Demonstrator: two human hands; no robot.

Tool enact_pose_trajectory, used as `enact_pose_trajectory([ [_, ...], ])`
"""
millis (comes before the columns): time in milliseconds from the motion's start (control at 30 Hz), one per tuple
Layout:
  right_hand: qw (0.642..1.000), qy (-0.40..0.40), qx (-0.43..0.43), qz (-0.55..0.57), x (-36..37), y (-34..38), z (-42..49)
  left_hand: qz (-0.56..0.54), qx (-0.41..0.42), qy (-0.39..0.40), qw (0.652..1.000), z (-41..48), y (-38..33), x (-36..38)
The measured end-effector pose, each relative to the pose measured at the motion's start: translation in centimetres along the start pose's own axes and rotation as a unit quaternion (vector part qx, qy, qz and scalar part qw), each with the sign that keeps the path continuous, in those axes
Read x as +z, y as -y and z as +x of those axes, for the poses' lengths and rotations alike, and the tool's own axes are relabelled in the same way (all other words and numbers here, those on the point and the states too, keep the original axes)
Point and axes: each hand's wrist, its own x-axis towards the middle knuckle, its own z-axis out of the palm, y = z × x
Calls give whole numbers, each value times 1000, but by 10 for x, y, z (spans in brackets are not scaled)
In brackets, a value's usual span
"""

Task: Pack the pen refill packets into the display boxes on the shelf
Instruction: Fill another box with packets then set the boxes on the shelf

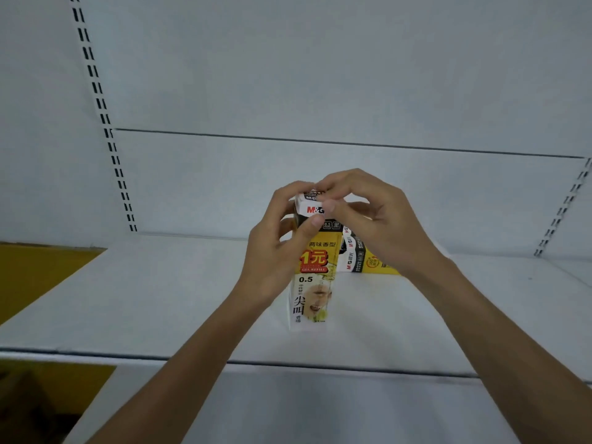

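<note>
Head cam looking down at a white shelf point(160, 299), and both hands are up at the top of a tall yellow-and-white display box point(312, 277) that stands upright on it. Left hand point(282, 245) wraps the box's upper left side, thumb pressed across the front just under the red M&G logo, fingers curled over the top edge. Right hand point(368, 216) comes in from the other side, with thumb and fingertips pinched together on something small right at the box's top. Looks like the top flap or a packet end, honestly can't tell which since the fingers cover it.

Box front has a big red "1元" badge, "0.5" under it, and some Chinese print lower down. Just behind the right hand and wrist, a second box point(365, 254) with the same yellow and white print lies on the shelf, mostly hidden by the wrist. Shelf back panel point(320, 75) is plain white with slotted uprights on both sides, well apart from the hands.
</note>
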Motion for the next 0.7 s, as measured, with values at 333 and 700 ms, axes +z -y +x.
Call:
enact_pose_trajectory([
  [333,972,-15,165,-165,8,-28,-80,-117,-181,-241,946,-4,-4,21],
  [700,920,-3,326,-219,-98,-74,-112,241,-224,73,942,-30,39,75],
])
